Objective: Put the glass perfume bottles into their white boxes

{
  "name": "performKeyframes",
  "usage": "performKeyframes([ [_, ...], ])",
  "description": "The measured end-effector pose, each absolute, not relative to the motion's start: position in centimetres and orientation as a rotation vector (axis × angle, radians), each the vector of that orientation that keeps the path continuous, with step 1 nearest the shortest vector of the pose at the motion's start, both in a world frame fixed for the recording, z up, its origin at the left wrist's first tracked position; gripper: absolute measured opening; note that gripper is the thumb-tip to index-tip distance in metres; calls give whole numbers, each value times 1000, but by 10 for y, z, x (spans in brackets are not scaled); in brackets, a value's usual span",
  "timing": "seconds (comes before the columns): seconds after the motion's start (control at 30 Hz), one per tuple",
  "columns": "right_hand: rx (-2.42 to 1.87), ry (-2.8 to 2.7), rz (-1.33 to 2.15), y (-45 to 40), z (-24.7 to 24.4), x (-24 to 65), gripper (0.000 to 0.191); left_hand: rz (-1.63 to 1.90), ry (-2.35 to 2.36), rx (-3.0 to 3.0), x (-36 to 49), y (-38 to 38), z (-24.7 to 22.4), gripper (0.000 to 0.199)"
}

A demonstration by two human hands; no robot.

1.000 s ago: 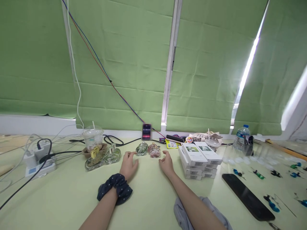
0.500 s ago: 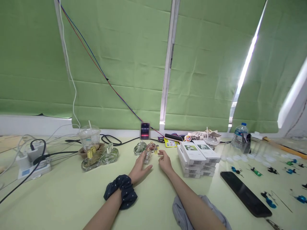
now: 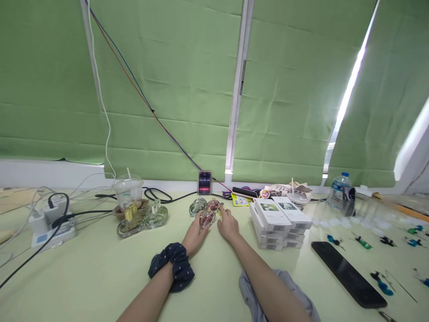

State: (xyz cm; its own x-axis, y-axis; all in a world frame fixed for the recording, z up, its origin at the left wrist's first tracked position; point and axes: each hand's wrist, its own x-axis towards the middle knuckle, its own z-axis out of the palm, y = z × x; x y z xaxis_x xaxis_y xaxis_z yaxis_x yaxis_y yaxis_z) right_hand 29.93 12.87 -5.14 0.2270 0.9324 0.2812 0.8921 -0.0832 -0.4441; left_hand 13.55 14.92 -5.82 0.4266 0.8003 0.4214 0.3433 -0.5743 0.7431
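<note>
My left hand (image 3: 195,236) is closed around a clear glass perfume bottle (image 3: 208,218), which looks reddish inside and lies tilted just above the table. Right behind it stands another reddish glass bottle (image 3: 213,205), and left of that one a greenish clear bottle (image 3: 197,206). My right hand (image 3: 229,226) rests low with curled fingers, its index finger reaching to a small gold-coloured piece (image 3: 220,212), perhaps a cap. Whether the fingers pinch anything is hidden. A dark dotted scrunchie (image 3: 172,267) circles my left wrist.
Two bottles with gold (image 3: 131,227) and clear (image 3: 156,217) tops stand left by a plastic cup (image 3: 128,191). White boxes (image 3: 272,217) are stacked right of my right hand. Further right lie a black phone (image 3: 348,273) and small coloured parts. Cables and a power strip (image 3: 55,235) occupy the far left.
The bottle in my left hand has turned, now showing its broad reddish side, and my left fingers have closed around it. My right fingertips have moved in to the gold-coloured piece. The view shifted slightly.
</note>
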Motion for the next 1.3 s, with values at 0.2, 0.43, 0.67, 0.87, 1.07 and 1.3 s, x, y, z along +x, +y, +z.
performKeyframes([
  [0.2, -1964, -1619, 68, 135, -54, 301, 49, 1049, 936, 2087, 134, 154, -57, 33],
  [0.43, -1663, -1418, 238, 144, -63, 306, 19, 1005, 849, 2037, 132, 150, -59, 47],
  [0.67, -1500, -1085, 431, 150, -69, 316, 10, 955, 843, 2046, 130, 144, -54, 60],
  [0.87, -1318, -840, 633, 147, -66, 324, 14, 955, 831, 2058, 130, 143, -54, 61],
  [1.07, -1246, -816, 712, 145, -56, 329, 23, 971, 831, 2074, 129, 145, -56, 58],
  [1.3, -1409, -892, 575, 138, -50, 332, 29, 969, 807, 2077, 129, 143, -53, 57],
])
